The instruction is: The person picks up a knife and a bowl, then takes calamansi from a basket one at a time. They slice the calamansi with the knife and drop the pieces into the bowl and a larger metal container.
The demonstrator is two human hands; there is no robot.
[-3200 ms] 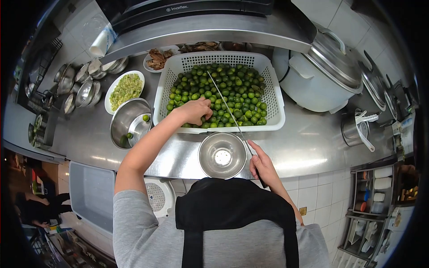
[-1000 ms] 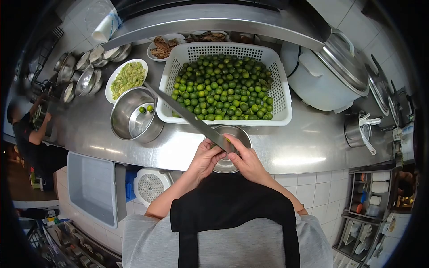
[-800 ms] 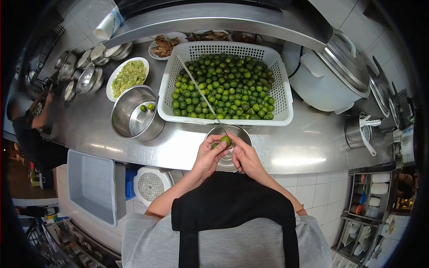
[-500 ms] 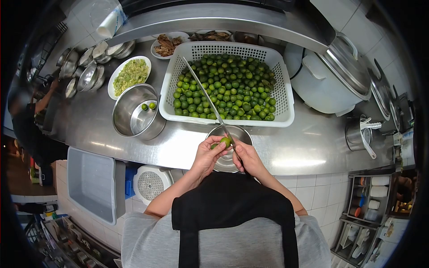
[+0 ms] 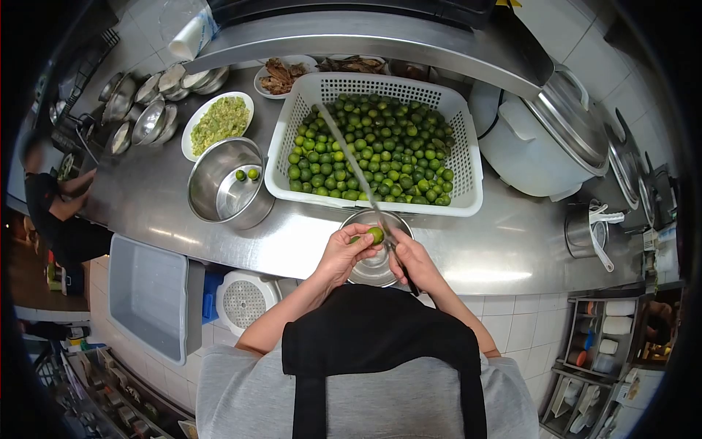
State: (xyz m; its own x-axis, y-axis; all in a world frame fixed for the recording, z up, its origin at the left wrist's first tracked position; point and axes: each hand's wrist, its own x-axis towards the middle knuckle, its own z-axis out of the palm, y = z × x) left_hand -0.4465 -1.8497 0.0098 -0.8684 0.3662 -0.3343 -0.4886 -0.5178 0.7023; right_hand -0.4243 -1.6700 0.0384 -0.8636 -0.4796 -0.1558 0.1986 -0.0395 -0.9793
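My left hand (image 5: pixel 341 254) pinches a small green lime (image 5: pixel 376 235) in its fingertips, with a bit more green fruit beside it. In my right hand (image 5: pixel 415 262) is a long knife (image 5: pixel 348 156), gripped by its dark handle. The blurred blade slants up and left, passing close to the lime; contact cannot be made out. Both hands are over a steel bowl (image 5: pixel 360 275), which they partly hide. Just beyond them, a white perforated basket (image 5: pixel 276 170) is heaped with green limes (image 5: pixel 376 150).
Left of the basket, a steel pot (image 5: pixel 202 192) contains two limes. Behind it are a plate of chopped greens (image 5: pixel 219 123) and stacked metal bowls (image 5: pixel 151 123). A large lidded pot (image 5: pixel 530 146) stands right. At far left is another person (image 5: pixel 55 208).
My right hand has drawn back towards me and slightly right, pulling the knife with it. My left hand still holds the lime. The other person's arms have shifted, and the view has moved slightly.
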